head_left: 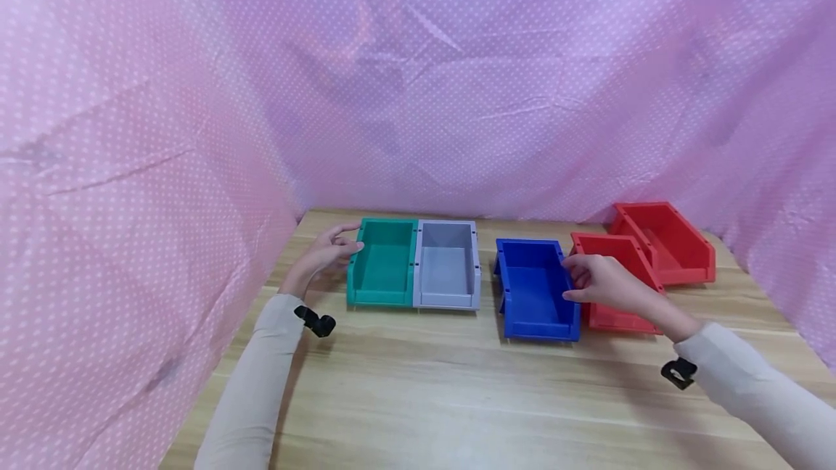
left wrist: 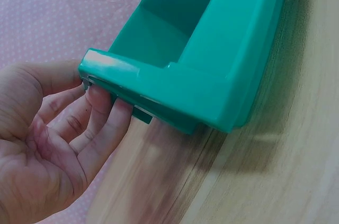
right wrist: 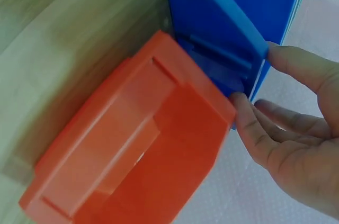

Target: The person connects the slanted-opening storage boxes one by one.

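My left hand [head_left: 324, 252] pinches the left side wall of a green storage bin [head_left: 385, 267]. In the left wrist view the thumb lies at the bin's rim and the other fingers curl beneath it. Against the green bin's right side stands a grey storage bin [head_left: 447, 267]. My right hand [head_left: 604, 281] grips the right wall of a blue storage bin [head_left: 532, 296], thumb on the inner side and fingers outside, as the right wrist view shows. Close beside those fingers is a red storage bin [right wrist: 143, 144]. The insides of the green, grey and blue bins show no contents.
Behind and right of the nearer red bin, a second red bin [head_left: 679, 245] stands at an angle. A gap of wood tabletop [head_left: 418, 383] separates the grey and blue bins. Pink dotted cloth [head_left: 457, 93] hangs around the table's back and sides.
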`<state>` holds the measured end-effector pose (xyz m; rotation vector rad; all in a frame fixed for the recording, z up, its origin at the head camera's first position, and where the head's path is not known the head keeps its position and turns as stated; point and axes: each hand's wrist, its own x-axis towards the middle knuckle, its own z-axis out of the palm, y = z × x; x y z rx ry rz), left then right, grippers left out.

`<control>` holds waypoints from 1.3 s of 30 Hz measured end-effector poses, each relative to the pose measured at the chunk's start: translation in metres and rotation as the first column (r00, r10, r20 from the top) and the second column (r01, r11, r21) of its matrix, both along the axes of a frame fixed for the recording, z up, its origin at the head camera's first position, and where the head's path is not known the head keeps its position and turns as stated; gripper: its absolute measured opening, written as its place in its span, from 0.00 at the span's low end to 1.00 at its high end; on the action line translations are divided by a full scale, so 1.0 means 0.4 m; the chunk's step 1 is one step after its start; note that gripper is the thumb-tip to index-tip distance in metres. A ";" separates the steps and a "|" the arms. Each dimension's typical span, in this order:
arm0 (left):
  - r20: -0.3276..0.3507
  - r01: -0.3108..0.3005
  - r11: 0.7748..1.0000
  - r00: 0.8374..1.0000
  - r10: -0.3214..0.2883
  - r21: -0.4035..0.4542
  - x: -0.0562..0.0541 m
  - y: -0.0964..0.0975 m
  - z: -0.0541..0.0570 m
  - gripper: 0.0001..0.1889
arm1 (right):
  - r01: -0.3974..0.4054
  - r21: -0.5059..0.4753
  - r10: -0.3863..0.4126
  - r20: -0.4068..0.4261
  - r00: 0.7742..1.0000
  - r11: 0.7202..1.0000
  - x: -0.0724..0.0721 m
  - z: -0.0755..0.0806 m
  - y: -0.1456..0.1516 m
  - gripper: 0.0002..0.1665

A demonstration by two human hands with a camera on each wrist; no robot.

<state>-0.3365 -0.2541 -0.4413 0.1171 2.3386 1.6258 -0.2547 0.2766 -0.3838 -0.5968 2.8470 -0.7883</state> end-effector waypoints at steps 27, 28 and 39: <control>-0.011 -0.016 1.000 1.000 0.016 0.001 -0.005 0.003 0.011 0.34 | 0.250 -0.224 -0.151 0.382 0.912 0.942 -0.092 0.010 -0.034 0.41; -0.013 -0.021 1.000 1.000 0.021 -0.002 -0.006 0.003 0.012 0.33 | 0.262 -0.228 -0.159 0.389 0.908 0.938 -0.093 0.010 -0.035 0.41; 0.011 -0.021 0.999 1.000 0.022 -0.024 -0.005 0.007 0.021 0.33 | 0.317 -0.261 -0.194 0.406 0.893 0.912 -0.110 0.001 -0.017 0.42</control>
